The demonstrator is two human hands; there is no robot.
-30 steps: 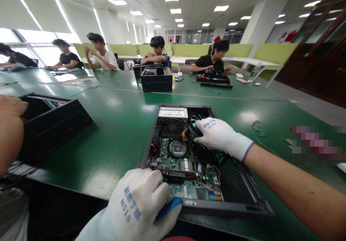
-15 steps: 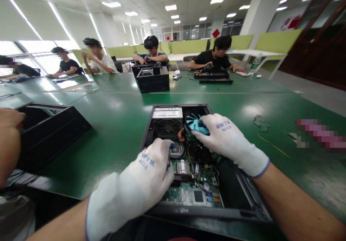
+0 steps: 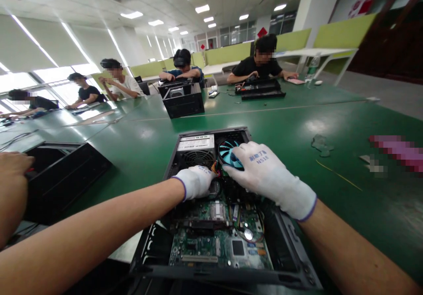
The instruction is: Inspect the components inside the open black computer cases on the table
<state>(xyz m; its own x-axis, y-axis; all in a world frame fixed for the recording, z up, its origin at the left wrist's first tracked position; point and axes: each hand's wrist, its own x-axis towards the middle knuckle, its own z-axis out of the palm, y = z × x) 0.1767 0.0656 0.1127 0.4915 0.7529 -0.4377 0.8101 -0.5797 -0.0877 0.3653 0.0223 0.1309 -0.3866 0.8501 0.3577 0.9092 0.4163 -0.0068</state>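
CASE: computer case [image 3: 211, 274] flat on counter [image 3: 142, 156], open side up, exposing internal parts for access | RIGHT: right hand [image 3: 264, 169] grasps blue fan [image 3: 228, 152], likely steadying it | LEFT: left hand [image 3: 197, 183] at coloured wires [image 3: 215, 168] beside power supply [image 3: 196, 143]; grip cannot be told
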